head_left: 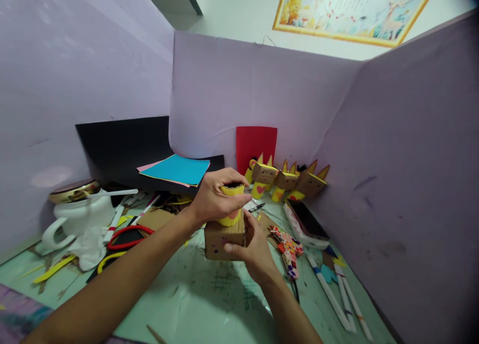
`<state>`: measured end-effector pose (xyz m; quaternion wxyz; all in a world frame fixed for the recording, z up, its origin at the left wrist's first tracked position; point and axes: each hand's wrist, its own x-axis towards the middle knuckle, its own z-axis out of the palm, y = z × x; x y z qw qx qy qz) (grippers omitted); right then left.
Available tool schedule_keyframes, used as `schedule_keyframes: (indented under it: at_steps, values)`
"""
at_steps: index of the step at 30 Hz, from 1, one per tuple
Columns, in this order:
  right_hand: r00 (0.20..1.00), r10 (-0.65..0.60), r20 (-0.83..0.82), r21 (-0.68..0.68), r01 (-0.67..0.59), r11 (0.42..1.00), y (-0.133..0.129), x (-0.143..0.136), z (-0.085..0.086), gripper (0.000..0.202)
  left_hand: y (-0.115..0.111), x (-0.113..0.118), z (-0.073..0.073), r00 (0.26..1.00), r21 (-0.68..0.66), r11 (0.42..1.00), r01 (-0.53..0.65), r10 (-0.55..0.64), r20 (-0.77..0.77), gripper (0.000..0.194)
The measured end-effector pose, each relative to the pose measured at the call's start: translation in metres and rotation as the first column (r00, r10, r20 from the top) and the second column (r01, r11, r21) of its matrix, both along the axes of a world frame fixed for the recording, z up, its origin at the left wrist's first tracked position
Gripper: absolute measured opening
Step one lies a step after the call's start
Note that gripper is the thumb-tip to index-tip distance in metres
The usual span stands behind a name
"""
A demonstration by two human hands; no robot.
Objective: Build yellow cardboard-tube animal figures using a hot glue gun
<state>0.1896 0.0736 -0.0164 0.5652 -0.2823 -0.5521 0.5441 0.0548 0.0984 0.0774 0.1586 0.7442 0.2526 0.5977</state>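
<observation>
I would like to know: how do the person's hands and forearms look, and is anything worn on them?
The left hand and right hand are ungloved, and no ring, watch or bracelet shows. The left forearm and right forearm are bare to the picture's edge; no sleeve shows.

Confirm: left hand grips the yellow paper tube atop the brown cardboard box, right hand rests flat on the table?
Wrong on the right hand: the head view shows it holding the brown cardboard box. The left hand grips the yellow paper tube atop it.
</observation>
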Motion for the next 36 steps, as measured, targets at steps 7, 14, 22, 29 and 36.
schedule_keyframes:
  at_steps: [7,14,22,29,36]
  values:
    - [0.997,0.002,-0.073,-0.043,-0.005,0.999,0.005,0.006,0.007,0.083,0.009,-0.019,0.002,0.950,-0.132,0.957,0.259,-0.228,0.212,0.080]
    - [0.999,-0.001,-0.049,-0.096,-0.003,0.995,0.006,0.007,0.007,0.077,0.005,-0.036,-0.022,0.920,-0.396,0.882,0.255,-0.095,0.379,0.071]
    - [0.998,0.056,-0.022,-0.105,-0.058,0.993,0.003,-0.001,0.002,0.083,0.004,-0.032,-0.041,0.837,-0.469,0.772,0.429,-0.145,0.527,0.086]
    - [0.994,0.104,-0.028,-0.122,-0.107,0.987,0.000,-0.004,-0.001,0.084,-0.001,-0.030,-0.035,0.786,-0.403,0.746,0.530,-0.253,0.564,0.098]
    - [0.996,0.092,-0.008,-0.091,-0.092,0.992,0.001,-0.005,-0.002,0.078,-0.001,-0.026,-0.026,0.900,-0.402,0.841,0.362,-0.204,0.385,0.035]
